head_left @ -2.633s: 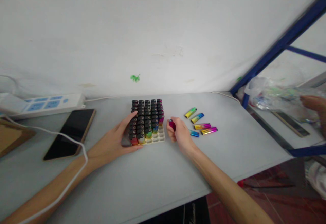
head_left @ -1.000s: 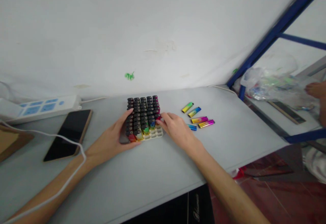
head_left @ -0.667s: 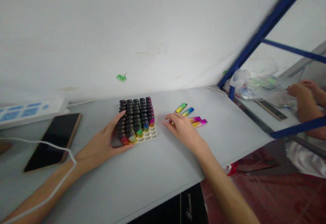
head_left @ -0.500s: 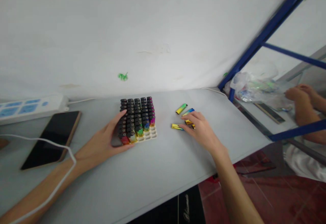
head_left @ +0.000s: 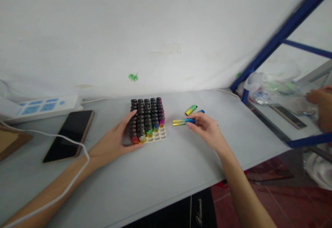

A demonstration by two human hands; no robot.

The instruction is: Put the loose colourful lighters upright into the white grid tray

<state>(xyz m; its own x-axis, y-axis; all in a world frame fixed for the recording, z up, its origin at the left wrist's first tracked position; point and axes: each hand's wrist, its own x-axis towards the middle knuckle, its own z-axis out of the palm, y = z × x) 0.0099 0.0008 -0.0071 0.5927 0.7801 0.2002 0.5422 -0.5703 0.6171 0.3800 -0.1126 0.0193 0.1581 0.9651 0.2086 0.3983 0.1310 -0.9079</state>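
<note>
A white tray [head_left: 157,139] holds several rows of upright lighters [head_left: 147,112] with black tops and coloured bodies; bare cells show at its front right corner. Around the tray's left side, my left hand [head_left: 118,140] grips it between thumb and fingers. To the right, my right hand [head_left: 209,131] pinches a yellow-and-blue lighter [head_left: 179,122] by its blue end, its yellow end pointing left toward the tray. Just behind those fingers lie a green-and-yellow lighter [head_left: 191,110] and a blue one [head_left: 201,111], partly hidden.
On the left are a phone [head_left: 68,134], a power strip [head_left: 46,107] and a white cable [head_left: 75,143] crossing over my left forearm. A blue metal frame [head_left: 264,57] stands at the right end of the table. Beyond it are plastic bags [head_left: 275,88] and another person's hand [head_left: 320,98].
My right hand has picked up a yellow-and-blue lighter from the table. My left hand stays on the tray. The whole view has shifted slightly, moving things rightward.
</note>
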